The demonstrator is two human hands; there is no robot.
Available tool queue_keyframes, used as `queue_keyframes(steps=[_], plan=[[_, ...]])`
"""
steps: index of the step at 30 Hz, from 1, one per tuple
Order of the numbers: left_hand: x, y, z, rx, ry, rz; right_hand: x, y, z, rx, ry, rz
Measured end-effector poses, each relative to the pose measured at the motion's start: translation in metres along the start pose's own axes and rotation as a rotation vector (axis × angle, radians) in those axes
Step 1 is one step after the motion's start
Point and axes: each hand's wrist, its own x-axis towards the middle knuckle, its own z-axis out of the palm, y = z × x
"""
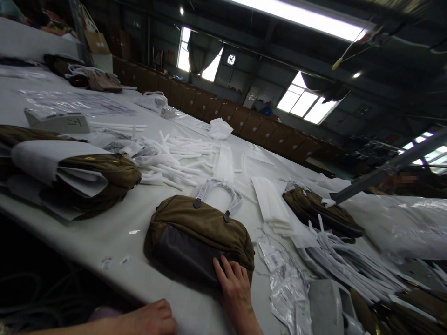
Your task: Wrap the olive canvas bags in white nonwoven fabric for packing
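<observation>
Touching the brown bag [199, 235], its contents hidden, is the right hand [235, 284].

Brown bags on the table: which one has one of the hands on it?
The middle brown bag with the dark lower panel: the right hand rests on it. The brown bags farther left and right have no hand on them.

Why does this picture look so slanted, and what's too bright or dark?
All in the head view: everything leans, probably from a tilted camera; the long white ceiling light and bright rectangular windows glare; below the white table it's nearly black; the brown fabric bag shows clearly.
</observation>
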Motion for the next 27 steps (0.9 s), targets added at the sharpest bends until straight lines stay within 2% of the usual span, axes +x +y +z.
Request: queue_keyframes(steps=[4, 7, 9, 12, 14, 16, 18, 20, 23, 27], plan=[[0.003, -0.003, -0.001, -0.009, -0.048, 0.080, 0.005, -0.002, -0.006, 0.003, -0.102, 0.020], [0.010, -0.015, -0.014, -0.048, -0.054, 0.091, 0.004, -0.005, -0.014, 0.074, -0.219, 0.053], [0.019, -0.033, -0.030, -0.058, 0.013, -0.044, 0.006, -0.002, -0.024, 0.170, -0.314, 0.081], [0.034, -0.072, -0.052, 0.066, 0.091, -0.340, 0.019, 0.011, -0.045, 0.268, -0.422, 0.155], [0.043, -0.098, -0.058, 0.165, 0.025, -0.451, 0.032, 0.021, -0.055, 0.260, -0.483, 0.201], [0.052, -0.115, -0.059, 0.198, -0.100, -0.462, 0.044, 0.028, -0.059, 0.214, -0.525, 0.219], [0.060, -0.124, -0.056, 0.202, -0.198, -0.430, 0.052, 0.029, -0.058, 0.171, -0.529, 0.209], [0.067, -0.124, -0.055, 0.217, -0.239, -0.420, 0.056, 0.028, -0.053, 0.141, -0.501, 0.184], [0.078, -0.121, -0.060, 0.261, -0.235, -0.443, 0.056, 0.027, -0.049, 0.087, -0.423, 0.162], [0.087, -0.122, -0.077, 0.299, -0.229, -0.396, 0.060, 0.028, -0.050, -0.004, -0.320, 0.162]])
